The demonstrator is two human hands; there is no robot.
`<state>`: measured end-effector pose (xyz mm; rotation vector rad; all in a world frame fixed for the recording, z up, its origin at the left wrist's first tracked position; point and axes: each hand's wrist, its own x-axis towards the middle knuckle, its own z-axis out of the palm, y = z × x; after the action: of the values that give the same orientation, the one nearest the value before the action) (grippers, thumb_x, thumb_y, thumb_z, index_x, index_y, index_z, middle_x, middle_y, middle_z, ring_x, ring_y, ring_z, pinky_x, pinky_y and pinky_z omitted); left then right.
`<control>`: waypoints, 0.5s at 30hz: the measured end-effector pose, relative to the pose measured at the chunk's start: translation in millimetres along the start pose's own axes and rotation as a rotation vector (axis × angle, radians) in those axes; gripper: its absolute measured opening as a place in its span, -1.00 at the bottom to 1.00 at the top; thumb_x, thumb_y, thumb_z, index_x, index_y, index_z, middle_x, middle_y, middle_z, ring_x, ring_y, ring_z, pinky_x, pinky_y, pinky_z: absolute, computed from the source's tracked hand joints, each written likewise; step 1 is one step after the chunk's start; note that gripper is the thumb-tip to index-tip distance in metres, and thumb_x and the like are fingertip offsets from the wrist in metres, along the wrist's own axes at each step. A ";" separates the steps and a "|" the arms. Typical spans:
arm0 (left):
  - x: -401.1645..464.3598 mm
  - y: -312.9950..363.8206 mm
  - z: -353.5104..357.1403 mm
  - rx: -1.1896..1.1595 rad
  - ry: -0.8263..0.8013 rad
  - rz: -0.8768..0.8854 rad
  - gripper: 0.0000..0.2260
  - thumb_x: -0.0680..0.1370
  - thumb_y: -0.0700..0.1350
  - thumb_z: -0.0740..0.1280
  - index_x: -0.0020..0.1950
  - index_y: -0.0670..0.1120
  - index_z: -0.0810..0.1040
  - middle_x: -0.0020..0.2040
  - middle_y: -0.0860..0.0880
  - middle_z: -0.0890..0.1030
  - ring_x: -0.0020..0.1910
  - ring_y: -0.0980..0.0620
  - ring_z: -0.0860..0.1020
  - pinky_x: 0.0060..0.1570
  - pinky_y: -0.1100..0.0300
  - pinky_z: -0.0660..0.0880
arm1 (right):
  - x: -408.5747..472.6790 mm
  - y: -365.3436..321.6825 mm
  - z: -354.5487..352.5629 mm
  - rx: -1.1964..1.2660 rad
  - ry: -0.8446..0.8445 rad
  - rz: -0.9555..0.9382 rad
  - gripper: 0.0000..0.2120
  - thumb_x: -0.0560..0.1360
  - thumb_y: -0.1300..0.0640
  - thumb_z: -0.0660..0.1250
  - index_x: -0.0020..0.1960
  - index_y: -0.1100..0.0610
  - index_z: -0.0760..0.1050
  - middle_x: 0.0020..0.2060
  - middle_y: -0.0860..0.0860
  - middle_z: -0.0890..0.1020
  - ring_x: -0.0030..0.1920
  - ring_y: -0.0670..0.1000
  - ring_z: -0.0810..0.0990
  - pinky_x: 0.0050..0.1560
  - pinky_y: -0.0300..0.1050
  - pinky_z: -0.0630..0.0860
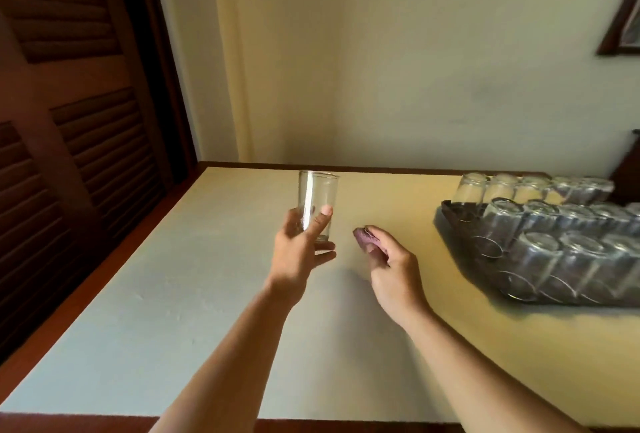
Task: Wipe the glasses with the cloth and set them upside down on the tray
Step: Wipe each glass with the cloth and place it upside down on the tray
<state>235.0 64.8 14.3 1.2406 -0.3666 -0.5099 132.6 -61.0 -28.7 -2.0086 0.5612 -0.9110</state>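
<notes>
One clear, straight-sided drinking glass is upright, mouth up, and appears empty. It is held above the table near the far edge, well left of the tray. Fingers wrap its lower half, so the base is partly hidden. The cloth is a small pinkish-purple wad, bunched up, only its end visible past the fingers gripping it; it sits just right of the glass, not touching it. The dark tray lies at the right side of the table and carries rows of clear glasses, all upside down, packed close together. Exact count cannot be determined; the tray runs out of view.
</notes>
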 end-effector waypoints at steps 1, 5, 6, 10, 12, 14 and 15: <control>-8.0 -5.5 8.7 -0.021 -0.044 -0.014 -0.65 0.56 0.04 0.51 0.22 -0.09 0.51 -0.04 -0.11 0.58 -0.22 -0.09 0.61 -0.14 0.01 0.67 | -2.7 -5.4 -12.8 0.047 0.033 0.022 -0.69 0.68 0.25 0.26 0.38 0.06 0.55 0.18 -0.19 0.61 0.20 -0.17 0.57 0.11 -0.58 0.34; -34.2 -28.6 32.6 0.057 -0.132 -0.051 -0.47 0.41 0.11 0.60 0.23 -0.11 0.51 -0.12 -0.10 0.52 -0.31 -0.08 0.53 -0.26 0.07 0.61 | -9.5 -16.1 -58.9 0.223 0.143 -0.029 -0.74 0.70 0.22 0.25 0.33 0.04 0.55 0.17 -0.31 0.62 0.23 -0.32 0.58 0.22 -0.49 0.41; -39.5 -33.3 37.7 0.087 -0.154 -0.049 -0.47 0.39 0.11 0.62 0.23 -0.08 0.53 -0.14 -0.11 0.50 -0.31 -0.07 0.51 -0.26 0.07 0.60 | -11.6 -16.1 -67.5 0.209 0.143 -0.043 -0.75 0.70 0.23 0.24 0.33 0.06 0.56 0.19 -0.27 0.63 0.25 -0.28 0.58 0.26 -0.43 0.43; -52.8 -50.0 54.5 0.124 -0.255 -0.019 -0.46 0.36 0.06 0.62 0.28 0.00 0.54 -0.19 -0.11 0.44 -0.31 0.00 0.48 -0.24 0.08 0.58 | -23.8 -8.3 -90.5 0.078 0.152 -0.060 -0.69 0.69 0.26 0.22 0.40 0.13 0.52 0.25 -0.11 0.64 0.27 -0.17 0.59 0.32 -0.33 0.44; -57.0 -57.1 62.0 0.048 -0.275 -0.041 -0.42 0.40 -0.03 0.64 0.31 0.05 0.43 -0.26 -0.05 0.46 -0.31 0.06 0.48 -0.21 0.07 0.58 | -35.2 -4.7 -99.2 0.059 0.139 -0.046 -0.69 0.69 0.25 0.22 0.40 0.11 0.53 0.23 -0.12 0.65 0.25 -0.19 0.59 0.29 -0.35 0.44; -58.2 -60.2 69.6 -0.124 -0.254 -0.097 -0.43 0.41 -0.15 0.63 0.27 0.06 0.38 -0.28 0.00 0.51 -0.33 0.08 0.49 -0.21 0.10 0.58 | -48.2 -3.3 -106.7 0.044 0.173 -0.036 -0.69 0.68 0.26 0.24 0.39 0.13 0.54 0.18 -0.22 0.64 0.19 -0.32 0.56 0.20 -0.47 0.42; -58.4 -58.6 73.5 -0.225 -0.229 -0.124 -0.47 0.40 -0.19 0.61 0.22 0.03 0.40 -0.25 0.00 0.53 -0.33 0.08 0.50 -0.22 0.12 0.58 | -54.0 -2.3 -108.3 0.062 0.197 -0.018 -0.69 0.67 0.28 0.24 0.38 0.14 0.54 0.13 -0.34 0.61 0.16 -0.38 0.55 0.16 -0.52 0.40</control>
<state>137.8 24.6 -20.0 0.9933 -0.4145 -0.7823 15.1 -79.1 -6.6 -1.8833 0.6157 -1.1321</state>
